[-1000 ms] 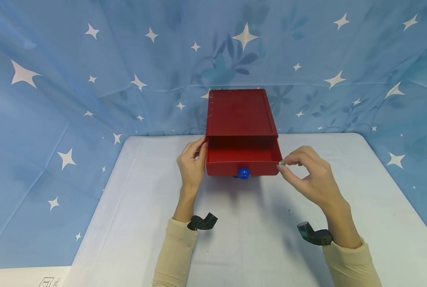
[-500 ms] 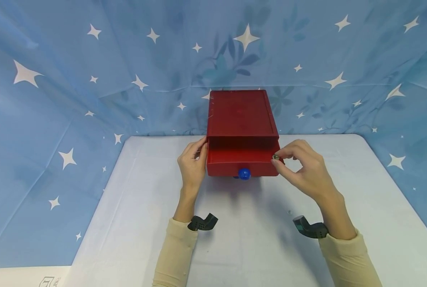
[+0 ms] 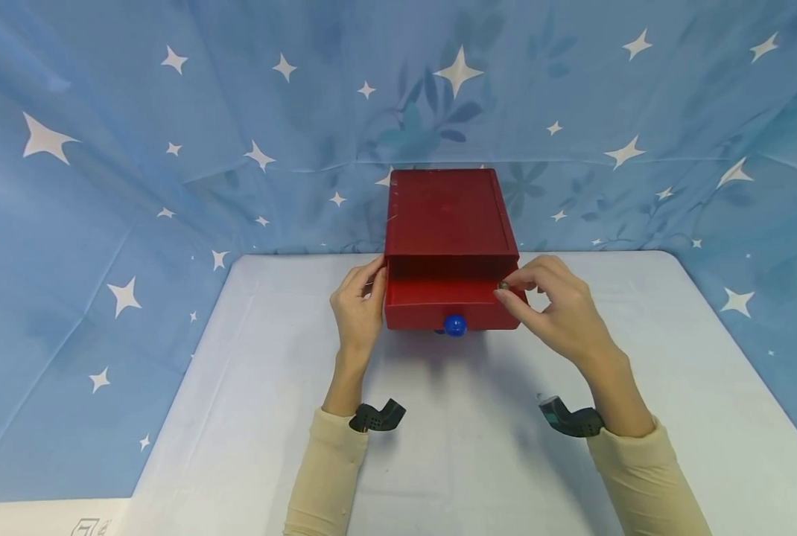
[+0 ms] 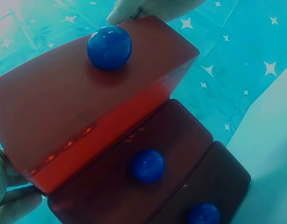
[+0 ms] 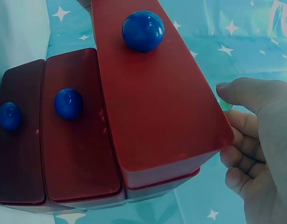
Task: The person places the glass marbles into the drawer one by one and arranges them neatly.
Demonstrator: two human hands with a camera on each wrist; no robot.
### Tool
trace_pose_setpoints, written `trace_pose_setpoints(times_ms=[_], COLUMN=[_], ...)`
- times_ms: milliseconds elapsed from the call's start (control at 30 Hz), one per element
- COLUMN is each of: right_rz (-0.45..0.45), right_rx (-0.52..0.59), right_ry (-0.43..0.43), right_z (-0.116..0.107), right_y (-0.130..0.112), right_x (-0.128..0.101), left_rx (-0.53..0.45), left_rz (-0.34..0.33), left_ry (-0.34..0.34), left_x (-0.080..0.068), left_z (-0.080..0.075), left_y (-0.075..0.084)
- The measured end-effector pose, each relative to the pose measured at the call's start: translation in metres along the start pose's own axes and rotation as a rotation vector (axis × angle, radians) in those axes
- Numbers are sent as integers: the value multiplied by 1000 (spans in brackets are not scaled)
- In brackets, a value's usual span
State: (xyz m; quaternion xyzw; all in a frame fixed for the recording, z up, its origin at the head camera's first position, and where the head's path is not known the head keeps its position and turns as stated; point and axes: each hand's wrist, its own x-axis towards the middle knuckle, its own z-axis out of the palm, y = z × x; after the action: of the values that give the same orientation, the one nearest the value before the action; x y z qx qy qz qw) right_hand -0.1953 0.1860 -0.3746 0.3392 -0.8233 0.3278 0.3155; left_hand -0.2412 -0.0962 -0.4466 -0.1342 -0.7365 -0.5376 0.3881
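My right hand (image 3: 559, 313) pinches a small bead (image 3: 503, 284) over the open drawer (image 3: 448, 301); left hand (image 3: 358, 305) braces the cabinet (image 3: 447, 212). Wrist views alone show lower drawers (image 5: 76, 135).

A pale grey bench (image 3: 251, 387) carries a red drawer chest (image 3: 447, 216) standing at its far edge, in the middle, against the blue starred backdrop. The chest's top drawer (image 3: 448, 301) juts toward the near side.
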Motion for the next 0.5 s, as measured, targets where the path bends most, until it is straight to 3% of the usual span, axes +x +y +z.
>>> trace_pose_setpoints(times_ms=[500], right_rz=[48], right_rx=[-65], right_ry=[-48], right_z=[10], right_y=[-2], right_x=[11], left_rx=[-2], left_rz=[6], left_ry=[15], left_x=[0], left_z=[1], left_y=[-2])
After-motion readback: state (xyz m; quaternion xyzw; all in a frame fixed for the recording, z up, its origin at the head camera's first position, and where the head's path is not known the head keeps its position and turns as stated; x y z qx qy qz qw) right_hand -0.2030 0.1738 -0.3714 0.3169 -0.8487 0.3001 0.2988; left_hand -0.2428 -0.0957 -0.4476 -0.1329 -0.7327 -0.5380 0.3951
